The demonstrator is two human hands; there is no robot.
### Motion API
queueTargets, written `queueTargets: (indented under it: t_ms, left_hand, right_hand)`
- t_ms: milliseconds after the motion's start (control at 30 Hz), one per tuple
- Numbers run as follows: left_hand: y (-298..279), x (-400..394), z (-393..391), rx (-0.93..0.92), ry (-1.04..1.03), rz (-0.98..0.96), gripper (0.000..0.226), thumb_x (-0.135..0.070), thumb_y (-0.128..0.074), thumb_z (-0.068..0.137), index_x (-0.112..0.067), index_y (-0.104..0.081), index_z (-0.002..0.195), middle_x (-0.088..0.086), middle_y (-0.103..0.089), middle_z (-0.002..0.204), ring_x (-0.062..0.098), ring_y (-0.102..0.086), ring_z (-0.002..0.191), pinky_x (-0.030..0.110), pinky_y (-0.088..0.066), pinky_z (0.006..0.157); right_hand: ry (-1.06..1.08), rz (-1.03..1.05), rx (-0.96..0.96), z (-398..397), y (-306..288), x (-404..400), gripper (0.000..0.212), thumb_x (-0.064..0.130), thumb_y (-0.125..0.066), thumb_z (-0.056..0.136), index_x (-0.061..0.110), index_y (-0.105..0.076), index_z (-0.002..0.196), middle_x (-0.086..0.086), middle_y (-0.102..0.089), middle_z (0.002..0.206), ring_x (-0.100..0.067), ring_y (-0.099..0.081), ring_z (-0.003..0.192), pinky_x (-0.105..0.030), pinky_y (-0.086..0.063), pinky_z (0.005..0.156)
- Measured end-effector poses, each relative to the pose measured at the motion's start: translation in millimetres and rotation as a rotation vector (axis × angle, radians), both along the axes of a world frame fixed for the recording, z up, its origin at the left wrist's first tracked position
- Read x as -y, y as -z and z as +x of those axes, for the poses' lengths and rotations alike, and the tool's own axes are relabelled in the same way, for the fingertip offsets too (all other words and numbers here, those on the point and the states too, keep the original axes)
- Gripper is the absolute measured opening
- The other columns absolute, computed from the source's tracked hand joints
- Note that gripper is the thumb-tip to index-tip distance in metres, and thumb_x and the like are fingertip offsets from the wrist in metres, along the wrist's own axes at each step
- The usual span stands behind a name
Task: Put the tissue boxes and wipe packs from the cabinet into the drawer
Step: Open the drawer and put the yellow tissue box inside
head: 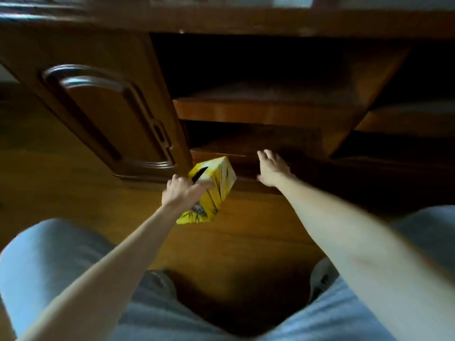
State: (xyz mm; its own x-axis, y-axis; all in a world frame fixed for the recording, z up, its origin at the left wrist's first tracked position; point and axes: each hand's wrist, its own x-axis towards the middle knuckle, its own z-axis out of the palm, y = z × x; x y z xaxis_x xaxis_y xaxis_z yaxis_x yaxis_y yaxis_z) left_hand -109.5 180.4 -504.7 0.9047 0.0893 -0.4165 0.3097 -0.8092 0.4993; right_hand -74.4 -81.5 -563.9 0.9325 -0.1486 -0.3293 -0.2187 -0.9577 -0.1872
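Item one: a yellow tissue box (212,190) with black markings and a dark slot in its top face. We hold it off the floor, tilted, its far end up near the cabinet's lower front edge and its near end hanging lower toward us.

Item two: our left hand (183,190), gripping the box from its left side, thumb laid across the top by the slot, the other fingers hidden behind the box.

Item three: our right hand (272,168), fingers straight and slightly spread, holding nothing, reaching to the dark front edge below the cabinet's lowest opening. We cannot tell whether it touches the wood.

Item four: the wooden cabinet (246,112), its door (103,114) with an arched raised panel swung open to the left. Inside we see a middle shelf and a lower compartment, both dim; contents cannot be made out.

Item five: a wooden floor (81,183), running beneath the box and hands.

Item six: our knees in light blue cloth (49,262) at the bottom, one on each side, with a grey shoe or slipper showing between them.
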Motion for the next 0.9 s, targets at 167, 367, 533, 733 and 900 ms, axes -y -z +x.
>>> queueTargets:
  t_ms: [167,367,533,733,900]
  left_hand:
    - [-22,-7,-16,0.076,-0.042,-0.060,0.065,-0.076,-0.061,0.054,-0.011,-0.064,0.059,0.014,-0.067,0.098,0.037,-0.061,0.101,0.043,-0.052,0.076]
    - [-37,9,-9,0.172,-0.004,-0.028,0.061,-0.074,-0.062,0.055,-0.013,-0.066,0.055,0.007,-0.066,0.105,0.036,-0.060,0.101,0.052,-0.052,0.088]
    - [-35,9,10,0.237,0.002,-0.037,0.063,-0.076,-0.062,0.058,-0.017,-0.051,0.040,0.009,-0.065,0.117,0.038,-0.059,0.105,0.053,-0.050,0.088]
    - [-22,-3,23,0.366,0.109,0.148,0.054,-0.072,-0.060,0.065,-0.020,-0.073,0.076,-0.003,-0.044,0.151,0.027,-0.038,0.136,0.050,-0.035,0.108]
    - [-21,5,28,0.453,0.121,0.169,0.051,-0.066,-0.063,0.072,-0.018,-0.075,0.081,-0.002,-0.046,0.149,0.027,-0.036,0.137,0.048,-0.030,0.111]
  right_hand:
    - [-0.057,-0.050,-0.076,-13,-8,3,0.091,0.011,-0.063,0.098,0.022,-0.002,0.164,-0.001,0.008,0.172,-0.030,-0.003,0.157,-0.046,-0.018,0.123]
    - [-0.086,-0.011,-0.045,-7,2,15,0.092,0.022,-0.068,0.097,0.021,-0.005,0.164,-0.003,0.002,0.172,-0.033,-0.005,0.156,-0.045,-0.013,0.124]
    - [-0.162,-0.156,0.014,4,14,16,0.094,0.050,-0.069,0.091,0.012,-0.019,0.161,-0.013,-0.022,0.164,-0.038,-0.024,0.147,-0.047,-0.022,0.122]
    - [-0.094,-0.150,0.090,9,21,9,0.087,0.040,-0.078,0.086,0.010,-0.032,0.153,-0.014,-0.039,0.149,-0.036,-0.035,0.136,-0.043,-0.043,0.106]
    - [-0.072,-0.173,0.160,-13,19,-1,0.066,0.035,-0.068,0.094,0.007,-0.039,0.147,-0.015,-0.046,0.143,-0.036,-0.041,0.132,-0.043,-0.044,0.104]
